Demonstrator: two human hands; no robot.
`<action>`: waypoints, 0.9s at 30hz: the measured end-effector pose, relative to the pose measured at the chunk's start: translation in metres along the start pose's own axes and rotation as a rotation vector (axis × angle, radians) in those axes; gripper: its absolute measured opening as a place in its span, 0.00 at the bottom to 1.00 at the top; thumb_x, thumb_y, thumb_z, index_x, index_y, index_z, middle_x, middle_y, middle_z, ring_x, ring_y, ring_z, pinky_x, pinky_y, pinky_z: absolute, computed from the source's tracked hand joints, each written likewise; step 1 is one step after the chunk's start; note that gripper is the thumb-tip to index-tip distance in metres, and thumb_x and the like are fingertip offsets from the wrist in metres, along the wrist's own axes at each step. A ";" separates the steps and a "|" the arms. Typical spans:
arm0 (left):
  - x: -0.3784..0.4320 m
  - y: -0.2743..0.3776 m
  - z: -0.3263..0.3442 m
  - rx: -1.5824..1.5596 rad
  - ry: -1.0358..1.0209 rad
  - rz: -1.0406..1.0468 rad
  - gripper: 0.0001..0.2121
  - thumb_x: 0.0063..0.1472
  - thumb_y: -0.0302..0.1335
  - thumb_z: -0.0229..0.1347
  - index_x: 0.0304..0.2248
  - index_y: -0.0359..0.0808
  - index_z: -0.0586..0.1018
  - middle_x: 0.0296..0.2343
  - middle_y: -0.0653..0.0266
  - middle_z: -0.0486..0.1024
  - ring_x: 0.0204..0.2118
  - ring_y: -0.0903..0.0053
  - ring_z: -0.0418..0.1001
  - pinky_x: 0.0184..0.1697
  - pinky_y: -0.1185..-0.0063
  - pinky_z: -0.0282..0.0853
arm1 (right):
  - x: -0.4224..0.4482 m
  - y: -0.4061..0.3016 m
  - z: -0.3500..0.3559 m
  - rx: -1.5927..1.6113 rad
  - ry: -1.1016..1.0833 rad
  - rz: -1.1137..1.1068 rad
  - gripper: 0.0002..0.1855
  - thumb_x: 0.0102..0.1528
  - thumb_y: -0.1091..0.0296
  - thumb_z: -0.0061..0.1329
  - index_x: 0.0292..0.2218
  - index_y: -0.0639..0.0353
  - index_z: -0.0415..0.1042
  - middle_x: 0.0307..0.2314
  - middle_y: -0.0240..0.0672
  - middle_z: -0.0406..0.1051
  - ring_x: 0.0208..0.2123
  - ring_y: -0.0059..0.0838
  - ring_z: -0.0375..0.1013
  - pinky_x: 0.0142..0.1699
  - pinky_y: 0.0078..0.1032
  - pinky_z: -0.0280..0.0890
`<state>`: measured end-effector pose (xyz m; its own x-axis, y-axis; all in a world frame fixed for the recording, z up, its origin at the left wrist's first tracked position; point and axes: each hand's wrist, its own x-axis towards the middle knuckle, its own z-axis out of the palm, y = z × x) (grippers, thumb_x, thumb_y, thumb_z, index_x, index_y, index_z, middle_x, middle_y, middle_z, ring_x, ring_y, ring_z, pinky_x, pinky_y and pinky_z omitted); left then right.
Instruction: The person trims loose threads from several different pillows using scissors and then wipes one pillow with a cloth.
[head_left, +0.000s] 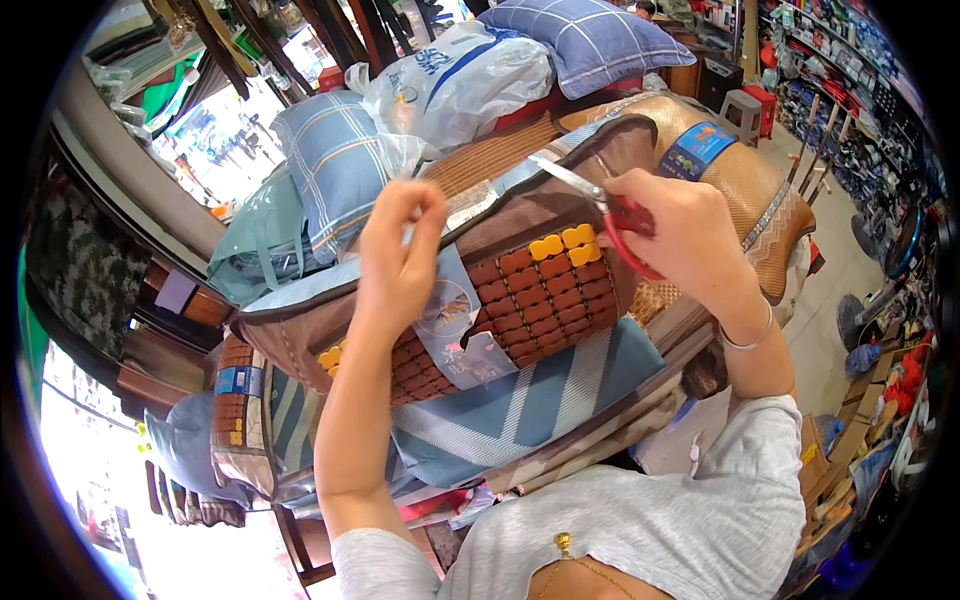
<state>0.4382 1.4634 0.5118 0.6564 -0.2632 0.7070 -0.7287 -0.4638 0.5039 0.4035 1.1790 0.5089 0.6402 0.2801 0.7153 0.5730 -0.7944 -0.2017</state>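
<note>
My right hand (686, 229) grips a pair of scissors (598, 196) with red handles, its metal blades pointing up and left. Below the blades lies a brown fabric pillow (517, 225), whose front carries a mat of reddish-brown tiles (536, 300) with some yellow ones. Around the pillow's middle runs a printed pale paper band (454, 300), ragged at one edge. My left hand (401, 255) is raised in front of the pillow's left part, blurred, with curled fingers. Whether it pinches something is unclear. Under the pillow is blue-grey striped fabric (540, 405).
Behind are a plaid pillow (334, 165), a white plastic bag (465, 82) and a blue checked pillow (592, 41). A woven tan pillow (720, 195) lies at right. Another tiled pillow (240, 412) sits at left. A grey stool (741, 114) stands on the floor beyond.
</note>
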 end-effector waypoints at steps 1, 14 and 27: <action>-0.016 0.005 -0.012 -0.010 0.003 -0.045 0.02 0.63 0.22 0.50 0.33 0.32 0.71 0.28 0.70 0.67 0.31 0.83 0.64 0.35 0.83 0.61 | -0.002 0.003 -0.004 0.024 -0.006 0.032 0.16 0.45 0.63 0.60 0.35 0.54 0.71 0.22 0.36 0.73 0.24 0.37 0.74 0.29 0.29 0.68; -0.229 0.054 -0.153 0.305 0.031 -0.688 0.09 0.46 0.20 0.53 0.31 0.30 0.75 0.27 0.61 0.73 0.30 0.73 0.69 0.37 0.78 0.65 | -0.002 0.004 -0.009 0.317 0.018 0.149 0.29 0.41 0.60 0.66 0.41 0.59 0.68 0.24 0.34 0.69 0.25 0.28 0.70 0.33 0.23 0.66; -0.028 0.025 -0.001 0.401 -0.097 0.162 0.14 0.53 0.26 0.58 0.41 0.34 0.77 0.37 0.58 0.74 0.41 0.60 0.69 0.46 0.69 0.63 | 0.026 -0.020 -0.048 0.026 -0.274 0.076 0.26 0.39 0.56 0.66 0.37 0.58 0.70 0.20 0.36 0.69 0.23 0.35 0.70 0.30 0.27 0.63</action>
<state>0.4017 1.4603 0.5050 0.5691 -0.4288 0.7016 -0.7030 -0.6963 0.1447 0.3841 1.1765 0.5634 0.7943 0.3587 0.4903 0.5288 -0.8056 -0.2672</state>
